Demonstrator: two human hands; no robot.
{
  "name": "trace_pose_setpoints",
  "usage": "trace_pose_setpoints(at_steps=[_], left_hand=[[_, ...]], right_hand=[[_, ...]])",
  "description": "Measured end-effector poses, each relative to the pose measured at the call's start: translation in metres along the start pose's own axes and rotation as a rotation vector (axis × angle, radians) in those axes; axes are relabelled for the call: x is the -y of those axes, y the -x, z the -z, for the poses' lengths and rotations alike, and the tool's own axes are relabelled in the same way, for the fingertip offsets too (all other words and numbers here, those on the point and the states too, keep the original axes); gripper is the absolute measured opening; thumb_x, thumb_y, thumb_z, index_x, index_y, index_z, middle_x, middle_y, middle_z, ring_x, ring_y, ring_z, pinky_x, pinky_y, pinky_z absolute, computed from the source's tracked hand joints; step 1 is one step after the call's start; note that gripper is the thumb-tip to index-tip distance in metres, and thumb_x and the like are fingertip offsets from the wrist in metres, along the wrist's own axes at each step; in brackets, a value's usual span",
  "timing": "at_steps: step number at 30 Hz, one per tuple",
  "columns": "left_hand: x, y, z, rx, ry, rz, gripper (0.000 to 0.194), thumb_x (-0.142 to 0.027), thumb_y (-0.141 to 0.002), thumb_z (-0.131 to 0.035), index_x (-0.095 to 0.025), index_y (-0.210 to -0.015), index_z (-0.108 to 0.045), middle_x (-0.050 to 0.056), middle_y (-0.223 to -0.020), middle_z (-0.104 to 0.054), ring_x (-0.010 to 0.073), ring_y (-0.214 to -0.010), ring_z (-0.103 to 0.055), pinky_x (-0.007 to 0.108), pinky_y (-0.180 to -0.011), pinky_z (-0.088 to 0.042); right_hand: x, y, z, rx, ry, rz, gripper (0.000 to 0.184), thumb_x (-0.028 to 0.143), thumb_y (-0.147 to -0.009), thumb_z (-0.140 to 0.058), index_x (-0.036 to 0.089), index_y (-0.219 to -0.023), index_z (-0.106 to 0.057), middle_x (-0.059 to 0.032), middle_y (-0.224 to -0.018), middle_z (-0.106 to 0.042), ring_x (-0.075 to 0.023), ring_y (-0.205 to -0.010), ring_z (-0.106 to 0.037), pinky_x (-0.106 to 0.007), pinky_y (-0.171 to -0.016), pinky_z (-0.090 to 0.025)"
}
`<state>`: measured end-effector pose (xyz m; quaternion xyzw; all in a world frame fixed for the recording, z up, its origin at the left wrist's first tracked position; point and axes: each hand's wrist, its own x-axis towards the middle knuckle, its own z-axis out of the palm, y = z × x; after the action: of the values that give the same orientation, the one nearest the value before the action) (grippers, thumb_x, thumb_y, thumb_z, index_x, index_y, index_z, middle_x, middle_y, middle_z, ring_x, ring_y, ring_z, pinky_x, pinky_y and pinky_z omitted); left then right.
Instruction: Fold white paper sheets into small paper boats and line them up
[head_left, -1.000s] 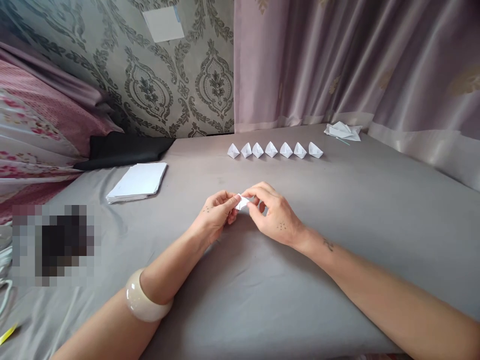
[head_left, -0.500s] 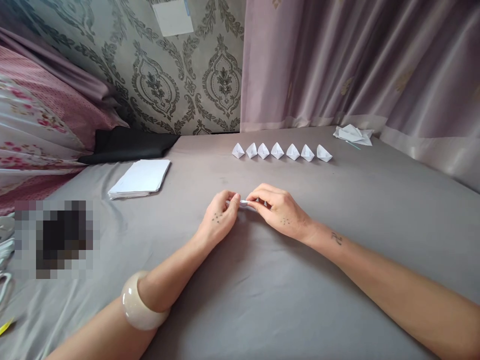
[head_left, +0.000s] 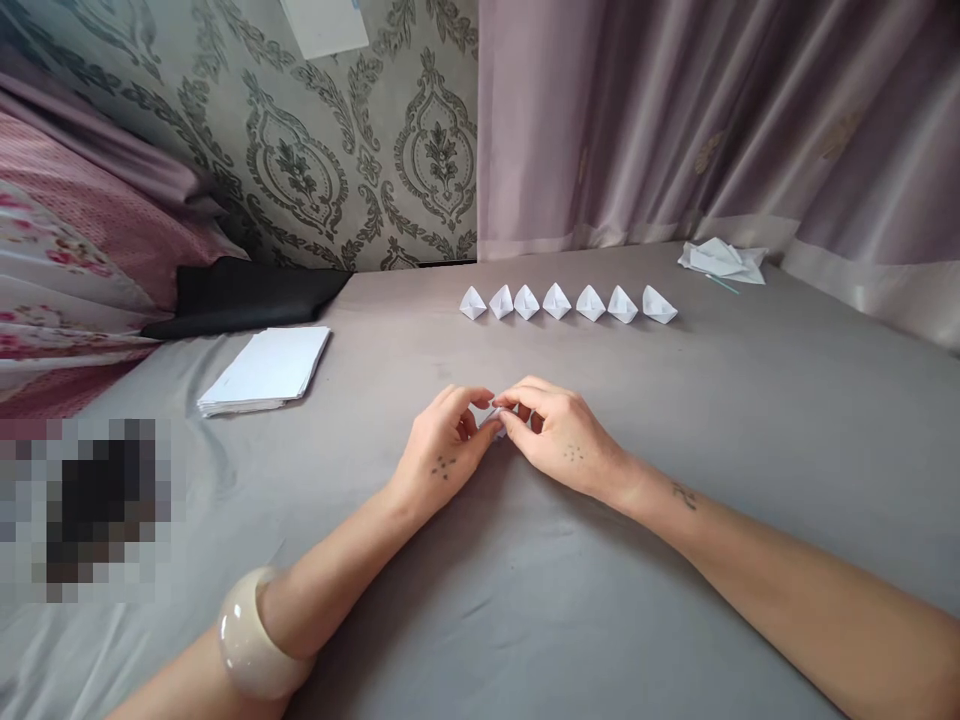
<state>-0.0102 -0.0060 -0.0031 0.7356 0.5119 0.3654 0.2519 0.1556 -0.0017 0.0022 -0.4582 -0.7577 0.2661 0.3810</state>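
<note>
Between my fingertips is a small piece of folded white paper [head_left: 491, 415], mostly hidden by the fingers. My left hand [head_left: 448, 435] pinches it from the left side, thumb toward me. From the right, my right hand [head_left: 559, 430] grips the same paper with thumb and fingers, and the fingertips of both hands almost meet. Beyond the hands stands a row of several folded paper boats [head_left: 556, 302], small, white and pointed.
A stack of white paper [head_left: 266, 368] lies at the left, in front of a folded black cloth [head_left: 255, 295]. More folded paper [head_left: 721, 260] rests at the back right beside a thin greenish stick [head_left: 722, 284]. Curtains [head_left: 637, 120] and a patterned wall border the grey sheet [head_left: 525, 600].
My hands have drawn closer together, and the thumbs now meet at the folded paper, which shows at a different tilt. The camera view has shifted slightly.
</note>
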Motion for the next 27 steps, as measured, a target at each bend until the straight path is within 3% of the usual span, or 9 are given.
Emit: trace_pose_setpoints(at_steps=[3, 6, 15, 27], left_hand=[[0.0, -0.001, -0.003, -0.027, -0.108, -0.142, 0.023, -0.014, -0.082, -0.058, -0.021, -0.103, -0.058, 0.002, -0.098, -0.06, 0.0072, -0.065, -0.05, 0.021, -0.06, -0.045], [0.0, -0.001, -0.006, -0.001, -0.162, -0.194, 0.022, -0.014, -0.083, -0.054, -0.022, -0.104, -0.057, 0.002, -0.1, -0.059, 0.0088, -0.069, -0.054, 0.021, -0.061, -0.046], [-0.004, 0.002, -0.01, 0.028, -0.142, -0.135, 0.016, -0.016, -0.085, -0.05, -0.021, -0.098, -0.058, 0.001, -0.086, -0.056, 0.0105, -0.069, -0.053, 0.021, -0.059, -0.046], [-0.009, 0.005, -0.004, 0.047, -0.1, -0.115, 0.016, -0.015, -0.084, -0.049, -0.019, -0.095, -0.06, 0.001, -0.084, -0.057, 0.0098, -0.067, -0.053, 0.022, -0.061, -0.046]], right_hand=[[-0.001, 0.001, 0.0, -0.003, -0.038, 0.022, 0.021, 0.01, -0.085, -0.053, 0.021, -0.088, -0.071, -0.001, -0.09, -0.067, -0.009, -0.066, -0.057, -0.023, -0.063, -0.046], [-0.001, 0.004, -0.001, -0.022, -0.038, 0.042, 0.023, 0.009, -0.085, -0.052, 0.021, -0.085, -0.072, -0.0009, -0.087, -0.067, -0.0095, -0.066, -0.057, -0.024, -0.064, -0.046], [-0.001, 0.009, -0.004, -0.06, -0.098, 0.007, 0.023, 0.011, -0.086, -0.052, 0.021, -0.081, -0.073, -0.0009, -0.084, -0.067, -0.0103, -0.071, -0.061, -0.023, -0.068, -0.047], [-0.004, 0.016, -0.008, -0.097, 0.017, 0.124, 0.022, 0.011, -0.087, -0.052, 0.021, -0.088, -0.071, -0.0015, -0.091, -0.068, -0.0116, -0.078, -0.061, -0.024, -0.072, -0.047]])
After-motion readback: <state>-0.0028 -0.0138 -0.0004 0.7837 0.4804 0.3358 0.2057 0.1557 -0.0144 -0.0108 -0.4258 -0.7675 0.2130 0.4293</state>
